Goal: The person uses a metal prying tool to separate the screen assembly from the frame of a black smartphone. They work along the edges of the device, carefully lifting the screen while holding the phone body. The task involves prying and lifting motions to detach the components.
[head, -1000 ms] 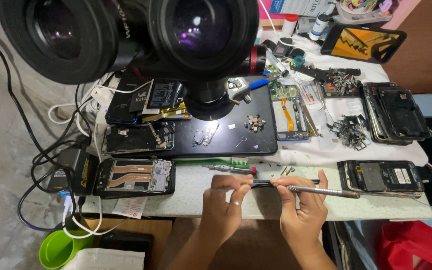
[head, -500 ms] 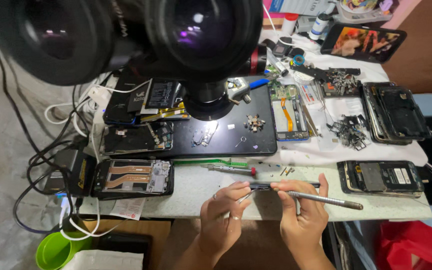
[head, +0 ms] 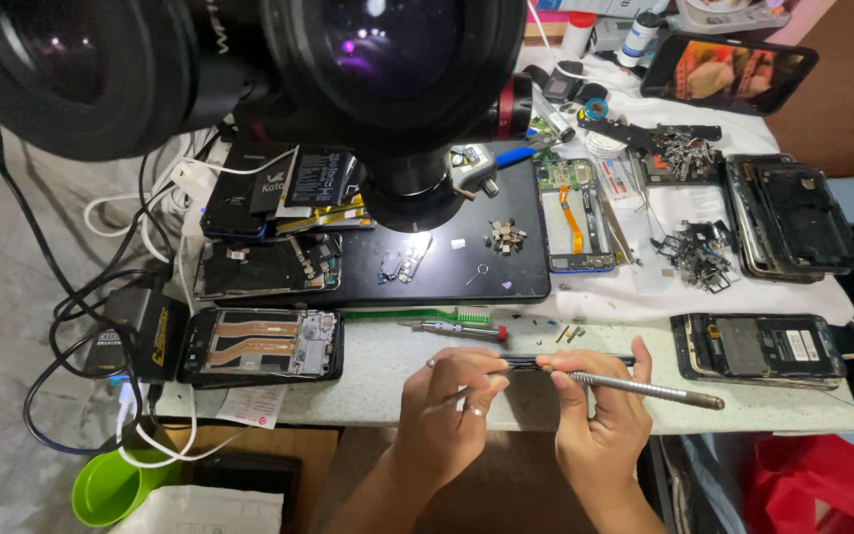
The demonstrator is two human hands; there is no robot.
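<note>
Dark strip [head: 565, 360] held lengthwise left-right

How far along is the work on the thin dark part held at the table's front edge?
Done: several opened phones lie about with backs off, and loose small parts sit on the black mat. In hand: the left hand and right hand hold a thin dark part edge-on; the right also grips a metal tool. Left: the part looks not yet fitted to any phone.
</note>
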